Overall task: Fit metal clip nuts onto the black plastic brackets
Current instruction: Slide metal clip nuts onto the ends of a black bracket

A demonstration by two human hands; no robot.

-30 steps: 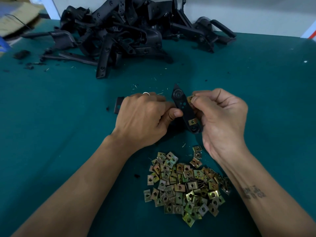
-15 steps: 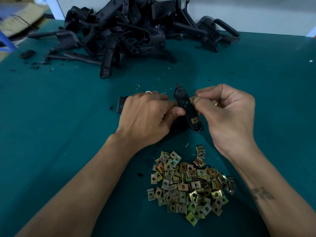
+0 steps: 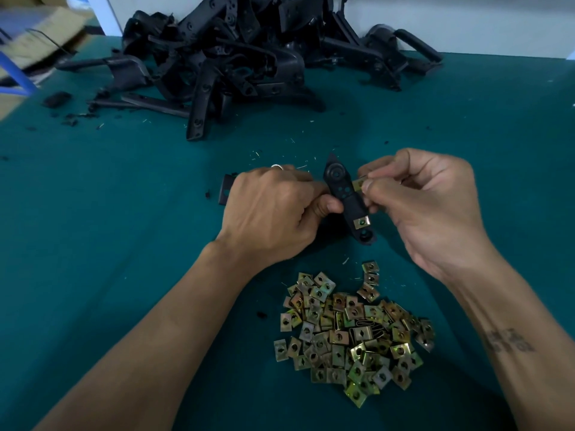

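Head view, single frame.

Item 1: left hand (image 3: 273, 213), centre of frame. Fingers curled, thumb tip pressed against the left edge of the bracket in hand (image 3: 348, 203); it grips that bracket. A ring (image 3: 276, 166) sits on one finger. A further black end of the part (image 3: 226, 189) juts out at the hand's 9 o'clock side.

Item 2: bracket in hand, black plastic, elongated, running from 11 o'clock down to 5 o'clock between the two hands, with round holes at both ends. A fitted clip nut (image 3: 361, 222) sits on its lower portion, just above the bottom hole.

Item 3: right hand (image 3: 426, 206), at 3 o'clock of the bracket. Fingers curled; thumb and forefinger pinch a second clip nut (image 3: 358, 184), which touches the bracket's right edge near its upper end. Whether it is seated cannot be told. A tattoo (image 3: 507, 340) marks the forearm.

Item 4: loose clip nuts (image 3: 351, 331), brass-coloured squares, heaped at 6 o'clock of the hands, between the forearms, on the table.

Item 5: pile of black brackets (image 3: 249, 57), tangled, at 12 o'clock, along the far edge by the white wall.

Item 6: table (image 3: 93, 213), teal covering, with black scraps (image 3: 57, 99) at 10 o'clock and fine shavings near the hands.

Item 7: cardboard (image 3: 37, 38), blurred, at the 10 o'clock corner.
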